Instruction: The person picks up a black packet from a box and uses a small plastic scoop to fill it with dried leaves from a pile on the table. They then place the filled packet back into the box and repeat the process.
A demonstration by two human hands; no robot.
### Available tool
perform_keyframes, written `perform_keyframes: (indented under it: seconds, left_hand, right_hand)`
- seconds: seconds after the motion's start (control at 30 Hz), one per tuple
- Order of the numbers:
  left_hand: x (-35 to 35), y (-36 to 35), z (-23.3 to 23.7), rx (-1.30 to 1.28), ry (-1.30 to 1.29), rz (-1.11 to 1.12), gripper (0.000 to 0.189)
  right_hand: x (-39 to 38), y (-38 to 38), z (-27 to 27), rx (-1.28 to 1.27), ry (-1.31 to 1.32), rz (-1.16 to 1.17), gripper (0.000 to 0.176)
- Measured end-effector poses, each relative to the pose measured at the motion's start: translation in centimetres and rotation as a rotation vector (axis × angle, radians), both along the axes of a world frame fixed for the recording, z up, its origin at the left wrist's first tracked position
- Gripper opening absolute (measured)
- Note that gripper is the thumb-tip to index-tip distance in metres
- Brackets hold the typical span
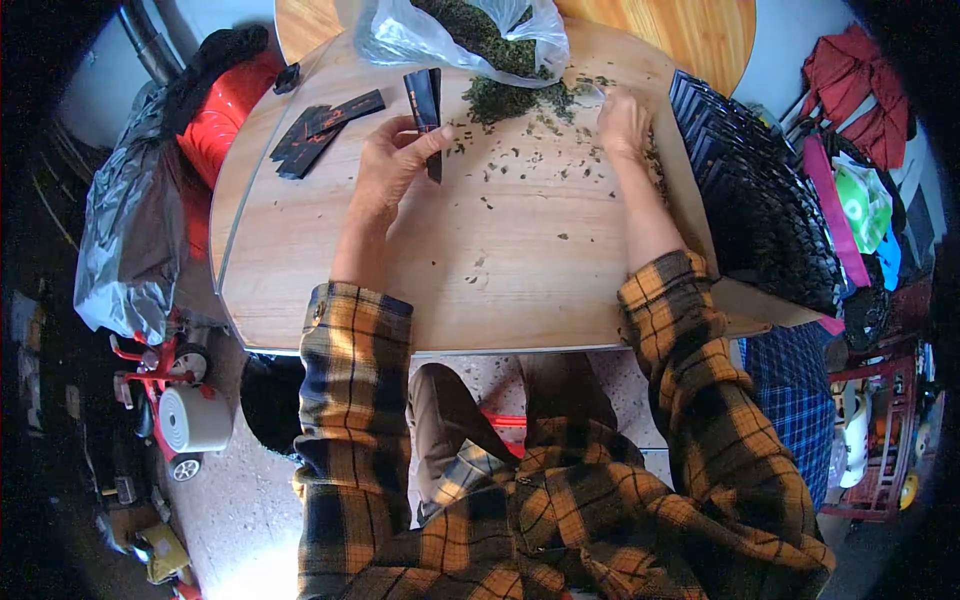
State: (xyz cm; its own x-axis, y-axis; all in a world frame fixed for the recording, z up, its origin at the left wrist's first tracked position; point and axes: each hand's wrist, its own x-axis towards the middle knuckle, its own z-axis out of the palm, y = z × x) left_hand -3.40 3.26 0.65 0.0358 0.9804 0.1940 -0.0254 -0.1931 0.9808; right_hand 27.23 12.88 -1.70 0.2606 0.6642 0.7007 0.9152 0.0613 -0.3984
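Observation:
My left hand (392,165) is closed around a narrow black packet (425,100) with orange print, held upright above the table. At the right, my right hand (624,122) has its fingers curled together beside a pile of dark green dried leaves (500,100). A small pale, shiny bit shows at its fingertips, too small to name. Behind the pile lies an open clear plastic bag (395,35) full of the same leaves. Several flat black packets (325,128) lie overlapping to the left of my left hand.
Loose leaf bits are scattered over the wooden table (350,250). An open cardboard box (690,190) packed with many black packets (750,180) stands along the right edge. A small black object (287,78) lies at the far left edge. A round wooden surface (690,35) adjoins behind.

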Motion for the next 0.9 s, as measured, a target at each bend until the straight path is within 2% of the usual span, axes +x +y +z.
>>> perform_keyframes:
  seconds: [0.03, 0.27, 0.33, 0.47, 0.53, 0.57, 0.63, 0.77, 0.9]
  left_hand:
    - [0.0, 0.1, 0.0, 0.01, 0.019, 0.003, 0.059]
    - [-0.2, 0.3, -0.2, 0.0, 0.048, 0.016, 0.053]
    - [-0.3, 0.3, -0.1, -0.009, 0.044, 0.007, 0.052]
    - [-0.3, 0.3, -0.1, -0.007, 0.037, 0.008, 0.053]
    - [-0.2, 0.3, -0.2, 0.012, 0.032, 0.017, 0.053]
    - [-0.1, 0.3, -0.2, 0.03, 0.028, 0.026, 0.053]
    - [-0.4, 0.6, -0.4, 0.015, 0.03, 0.028, 0.054]
    - [-0.5, 0.7, -0.4, 0.03, 0.07, 0.039, 0.055]
    - [-0.2, 1.0, -0.7, 0.115, 0.074, 0.001, 0.053]
  right_hand:
    - [-0.2, 0.0, 0.1, -0.066, -0.132, -0.021, 0.018]
    - [-3.2, -0.1, 0.4, -0.201, -0.339, 0.041, 0.02]
    - [-4.0, -0.8, 0.9, -0.173, -0.199, 0.138, 0.022]
    - [-3.3, 1.0, -0.7, -0.085, -0.186, 0.231, 0.017]
    - [-2.8, 2.6, -1.9, -0.057, 0.148, 0.357, 0.017]
    - [-2.5, 2.9, -2.0, -0.056, 0.147, 0.357, 0.017]
    - [-2.3, 3.0, -1.8, -0.174, 0.366, 0.463, 0.019]
    - [-1.6, 3.3, -1.9, -0.187, 0.361, 0.451, 0.02]
    - [-1.6, 1.3, -0.5, -0.243, 0.588, 0.505, 0.021]
